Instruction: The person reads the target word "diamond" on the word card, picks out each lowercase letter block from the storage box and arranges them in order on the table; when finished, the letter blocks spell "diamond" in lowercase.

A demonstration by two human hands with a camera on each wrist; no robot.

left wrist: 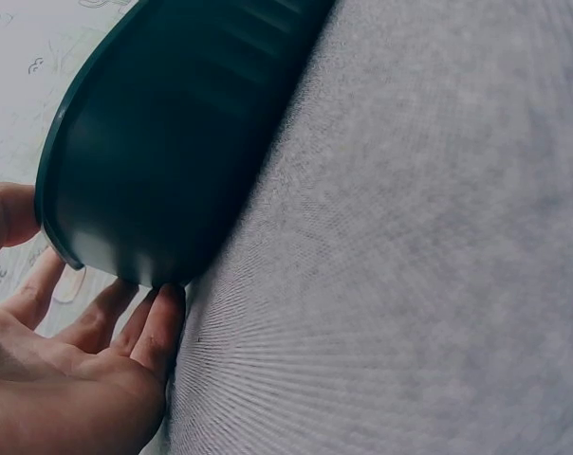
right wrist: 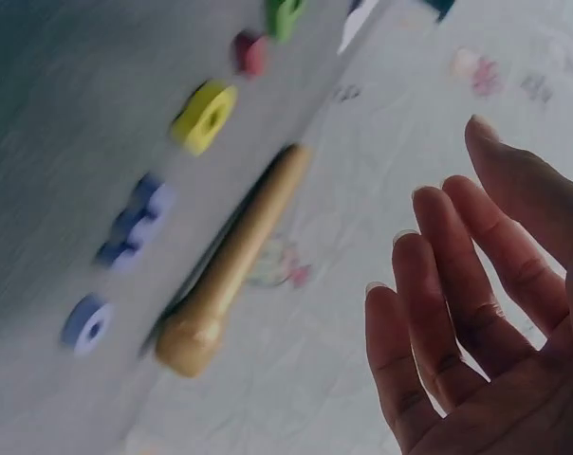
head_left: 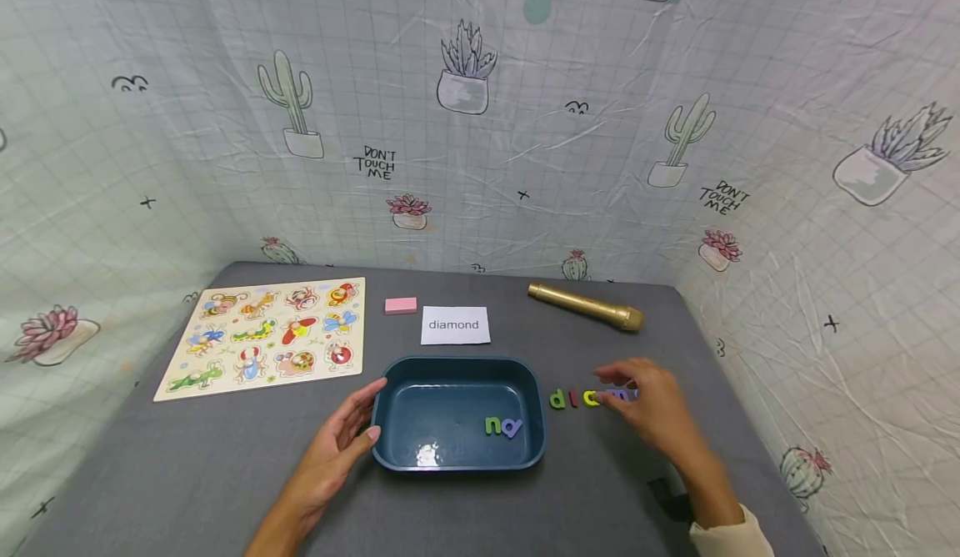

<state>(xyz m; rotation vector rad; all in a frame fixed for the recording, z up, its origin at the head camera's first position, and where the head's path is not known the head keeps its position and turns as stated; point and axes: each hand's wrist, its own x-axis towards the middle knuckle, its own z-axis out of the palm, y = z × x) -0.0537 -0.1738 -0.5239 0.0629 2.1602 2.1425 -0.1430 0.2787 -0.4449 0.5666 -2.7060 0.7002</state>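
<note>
My left hand (head_left: 330,449) touches the left end of a dark blue tray (head_left: 457,463), its fingertips against the outer wall in the left wrist view. A green letter n (head_left: 492,426) and a purple letter (head_left: 512,429) lie inside the tray. To its right a row holds a green d (head_left: 557,399), a thin red letter (head_left: 573,398), a yellow letter (head_left: 591,398), a purple m (right wrist: 138,220) and a purple o (right wrist: 87,324). My right hand (head_left: 651,407) hovers over the row's right part with spread fingers, holding nothing and partly covering the purple letters in the head view.
Behind the tray stands a white card (head_left: 454,326) reading "diamond", with a pink block (head_left: 401,306) left of it. A gold microphone (head_left: 585,307) lies at the back right. An insect peg puzzle board (head_left: 262,336) occupies the left. Patterned cloth (head_left: 525,148) surrounds the grey table.
</note>
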